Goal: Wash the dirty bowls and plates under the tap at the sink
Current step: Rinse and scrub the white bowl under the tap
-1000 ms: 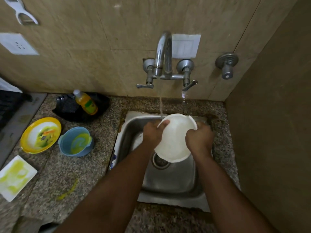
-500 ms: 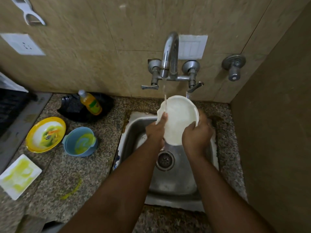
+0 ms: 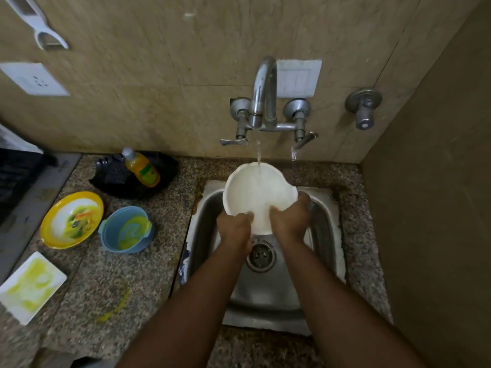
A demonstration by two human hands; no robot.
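Both hands hold a white bowl (image 3: 256, 192) over the steel sink (image 3: 322, 235), its opening turned up toward me. My left hand (image 3: 233, 228) grips its near left rim and my right hand (image 3: 289, 220) its near right rim. Water runs from the tap (image 3: 261, 94) straight into the bowl. On the counter to the left lie a dirty yellow bowl (image 3: 71, 219), a blue bowl (image 3: 127, 229) smeared yellow inside, and a white square plate (image 3: 29, 286) with yellow smears.
A bottle of yellow dish liquid (image 3: 142, 168) lies on a black bag (image 3: 156, 187) behind the dirty dishes. A yellow smear (image 3: 117, 305) marks the granite counter. A wall (image 3: 430, 208) stands close on the right of the sink, and a second valve (image 3: 364, 107) sits on the back wall.
The bowl has turned from showing its underside, tilted on edge, to opening upward under the stream. Both hands moved to its near rim.
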